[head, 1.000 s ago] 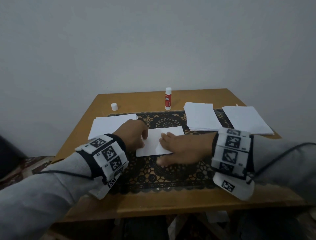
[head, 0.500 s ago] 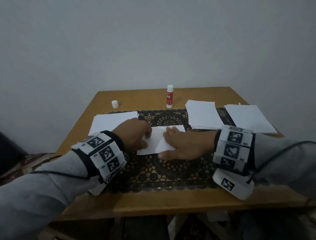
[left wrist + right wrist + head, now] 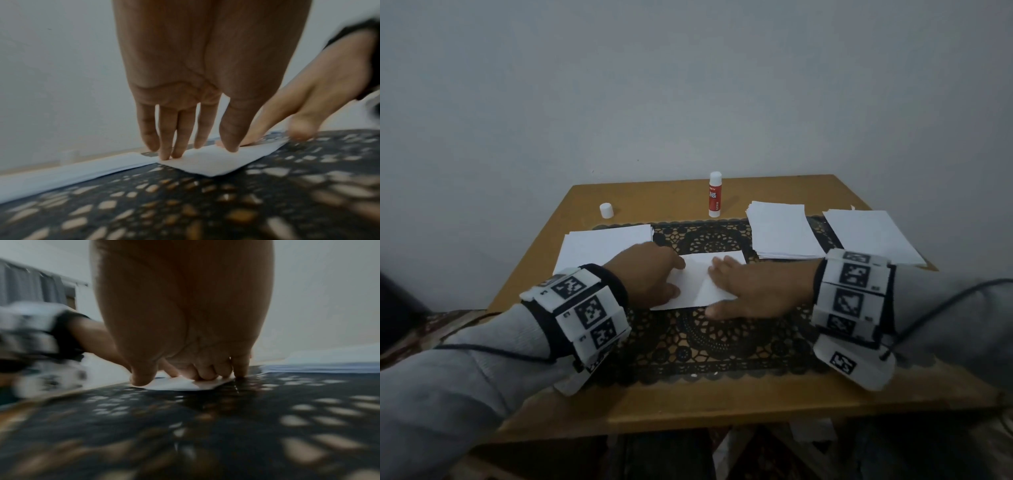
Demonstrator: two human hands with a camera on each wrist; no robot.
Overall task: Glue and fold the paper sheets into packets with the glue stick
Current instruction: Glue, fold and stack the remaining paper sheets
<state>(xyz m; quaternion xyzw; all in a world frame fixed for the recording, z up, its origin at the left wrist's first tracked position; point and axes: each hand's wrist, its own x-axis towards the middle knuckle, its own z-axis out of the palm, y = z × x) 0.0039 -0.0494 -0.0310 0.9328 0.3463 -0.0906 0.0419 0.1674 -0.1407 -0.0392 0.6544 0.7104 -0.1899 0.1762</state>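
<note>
Head view shows your left hand (image 3: 650,274) and right hand (image 3: 750,289) flat, fingers straight, on the folded sheet (image 3: 697,286) mid-mat on the counter (image 3: 688,404), glue stick (image 3: 715,194) standing behind; left wrist view: fingertips (image 3: 164,155) pin its edge, so press firmly; right wrist view: rub outward evenly.

The desk (image 3: 722,404) was wood with a smooth, faintly sheened honey finish. Over it lay a black openwork lace mat (image 3: 709,342), cloth, matt. The folded sheet (image 3: 697,284) under the hands and the paper stacks (image 3: 780,229) were thin white matt paper. The glue stick (image 3: 714,195) was smooth plastic with a red label; its loose cap (image 3: 606,210) was white plastic. The sleeves (image 3: 448,394) were soft grey knit cloth.
</note>
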